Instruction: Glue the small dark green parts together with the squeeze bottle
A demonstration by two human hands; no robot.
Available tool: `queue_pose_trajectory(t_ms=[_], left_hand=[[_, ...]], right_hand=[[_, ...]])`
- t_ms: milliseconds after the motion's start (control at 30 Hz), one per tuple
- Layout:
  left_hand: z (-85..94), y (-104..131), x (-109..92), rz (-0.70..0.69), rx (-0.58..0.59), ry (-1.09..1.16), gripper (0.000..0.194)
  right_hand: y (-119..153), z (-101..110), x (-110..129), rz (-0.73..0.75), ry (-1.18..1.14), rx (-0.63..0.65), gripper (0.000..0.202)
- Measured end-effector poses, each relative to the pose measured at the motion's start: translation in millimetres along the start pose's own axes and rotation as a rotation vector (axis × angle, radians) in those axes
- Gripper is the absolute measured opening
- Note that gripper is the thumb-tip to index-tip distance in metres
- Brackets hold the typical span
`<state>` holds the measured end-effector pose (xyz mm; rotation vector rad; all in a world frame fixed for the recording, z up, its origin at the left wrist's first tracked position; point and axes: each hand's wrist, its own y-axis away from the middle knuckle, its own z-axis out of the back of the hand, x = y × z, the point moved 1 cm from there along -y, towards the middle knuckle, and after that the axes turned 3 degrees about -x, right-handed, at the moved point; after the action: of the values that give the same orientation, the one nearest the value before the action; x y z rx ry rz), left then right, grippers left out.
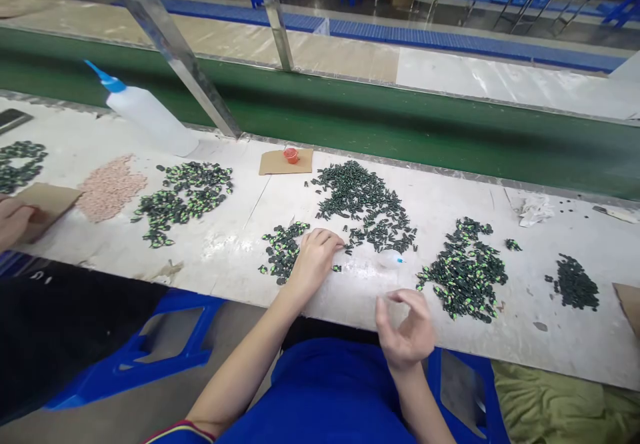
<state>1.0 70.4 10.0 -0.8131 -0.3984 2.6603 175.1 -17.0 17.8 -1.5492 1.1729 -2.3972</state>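
At the far left edge another person's hand (14, 221) rests on a brown cardboard sheet (47, 204), beside a pile of dark parts (17, 164) and a spread of pale pink parts (110, 187). A white squeeze bottle (147, 117) with a blue nozzle lies tilted behind them on the white table (230, 251), and a scatter of black-and-green parts (185, 197) sits just right of the pink ones. Nearer the middle, the person's left hand (315, 257) lies palm down on the table with fingers curled together, its fingertips touching the edge of a small pile of black-and-green pieces (283, 247); whether it pinches one cannot be told. Behind it a large heap of dark pieces (365, 204) spreads out, with a small red cap (291, 155) on a cardboard square (285, 162) behind that. The right hand (405, 327) hovers at the near table edge, thumb and forefinger curved into a ring, tips almost meeting; nothing is visible between them. A small clear dropper (391, 257) lies just beyond it. Further right lie a green-marked pile (467, 274), then a small dark pile (575, 284), and a crumpled white scrap (535, 211).
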Motion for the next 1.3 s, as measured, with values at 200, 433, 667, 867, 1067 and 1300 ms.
queue_pose_trajectory(t_ms=[200,433,667,867,1067,1300], left_hand=[[19.6,29,-20,-0.192,-0.114,0.081,0.021],[14.6,50,-8,-0.087,-0.099,0.071,0.017],[-0.3,46,1,-0.021,-0.046,0.002,0.014],[7.1,45,-10,0.055,0.023,0.127,0.015],[18.4,45,-19,0.048,-0.005,0.186,0.015],[28.9,43,-27,0.087,-0.033,0.351,0.014]], right_hand=[[5,-37,10,-0.628,-0.298,0.264,0.027],[6,-48,1,-0.797,-0.396,0.302,0.021],[6,-45,-4,-0.727,-0.244,0.272,0.023],[3,-48,1,-0.728,-0.300,0.301,0.021],[2,-47,5,-0.764,-0.366,0.285,0.018],[0,-44,9,-0.631,-0.368,0.273,0.012]])
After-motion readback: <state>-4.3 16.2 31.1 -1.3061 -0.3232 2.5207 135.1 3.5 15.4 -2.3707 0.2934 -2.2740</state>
